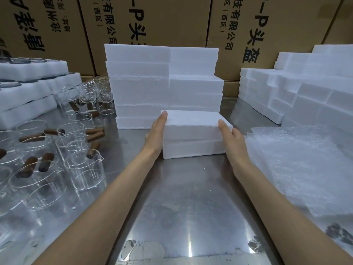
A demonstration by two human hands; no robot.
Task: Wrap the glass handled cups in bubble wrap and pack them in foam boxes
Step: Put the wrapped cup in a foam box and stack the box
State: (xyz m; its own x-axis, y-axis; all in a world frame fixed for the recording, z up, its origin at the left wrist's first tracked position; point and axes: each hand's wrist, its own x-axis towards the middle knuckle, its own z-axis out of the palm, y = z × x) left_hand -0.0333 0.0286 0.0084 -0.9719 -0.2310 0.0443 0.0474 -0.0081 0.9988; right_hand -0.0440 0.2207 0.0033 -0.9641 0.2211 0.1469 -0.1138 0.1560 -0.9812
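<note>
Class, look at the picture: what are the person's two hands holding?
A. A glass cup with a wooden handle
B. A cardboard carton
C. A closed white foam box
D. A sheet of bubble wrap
C: the left hand and right hand press the two ends of a closed white foam box on the metal table.

middle carton: black print running sideways, "技有限公司" with a smaller "(西区)" beside it, then large "–P头", the next character cut off by the foam stack
right carton: the same print sideways, "技有限公司", "(西区)", and large "–P头盔"
left carton: large black Chinese characters printed upside down, with two smaller lines beside them; I cannot read them surely
foam boxes, cups, bubble wrap: no print to be seen
</note>
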